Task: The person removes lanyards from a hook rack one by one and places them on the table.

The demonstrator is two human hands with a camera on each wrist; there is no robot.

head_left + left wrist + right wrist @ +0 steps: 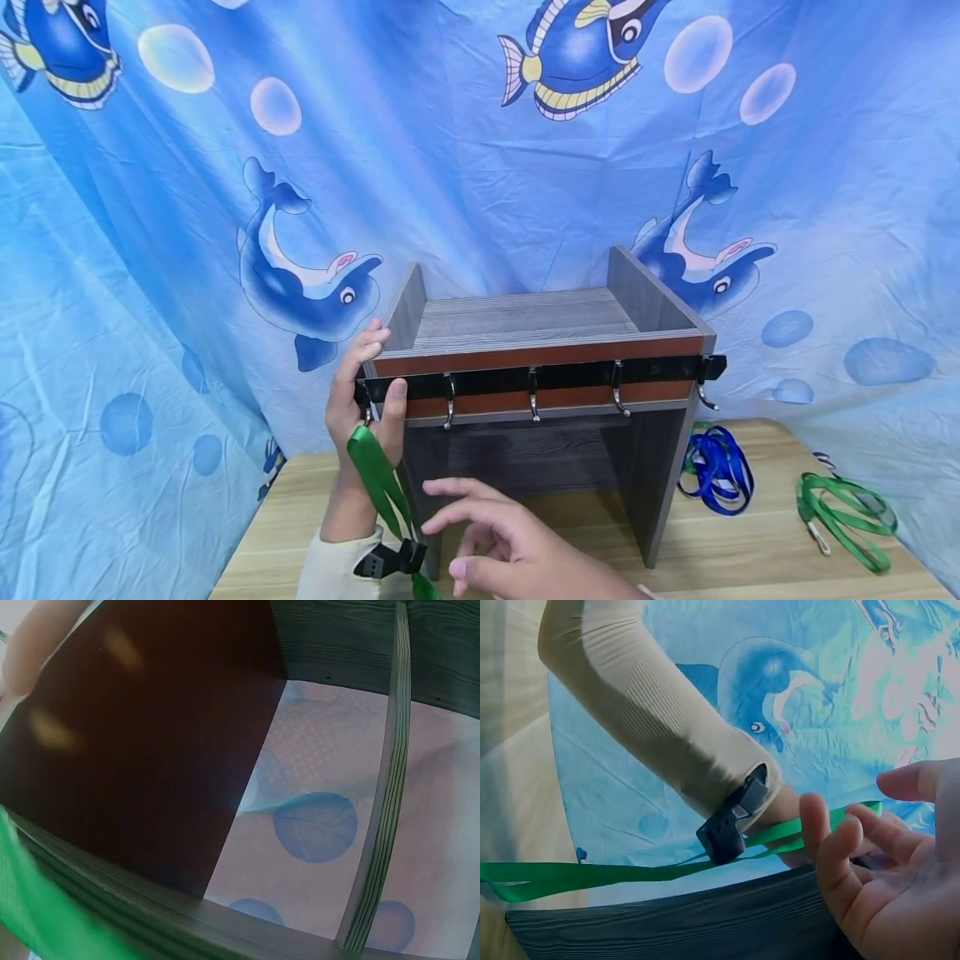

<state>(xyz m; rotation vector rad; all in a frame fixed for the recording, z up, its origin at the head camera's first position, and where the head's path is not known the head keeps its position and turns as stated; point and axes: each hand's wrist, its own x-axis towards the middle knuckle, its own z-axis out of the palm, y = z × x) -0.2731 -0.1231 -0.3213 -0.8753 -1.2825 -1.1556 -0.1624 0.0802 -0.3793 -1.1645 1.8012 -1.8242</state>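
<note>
My left hand (360, 396) grips the left end of a grey wooden shelf (517, 321), its thumb on the black hook rail (573, 375) and its fingers along the side. A green lanyard (372, 475) hangs at the leftmost hook, below that thumb, and runs down past the left wrist. In the left wrist view the lanyard (37, 900) is a blurred strip at lower left. My right hand (510, 537) is held in front of the shelf, fingers loosely bent with nothing in them. The right wrist view has the lanyard (592, 877) stretching leftward, apart from the right fingers.
Several metal hooks line the rail, among them a middle hook (534, 396). Right of the shelf, a bundled blue lanyard (723, 471) and another green lanyard (847, 517) lie on the wooden table (262, 533). A blue sea-print cloth (465, 167) hangs behind.
</note>
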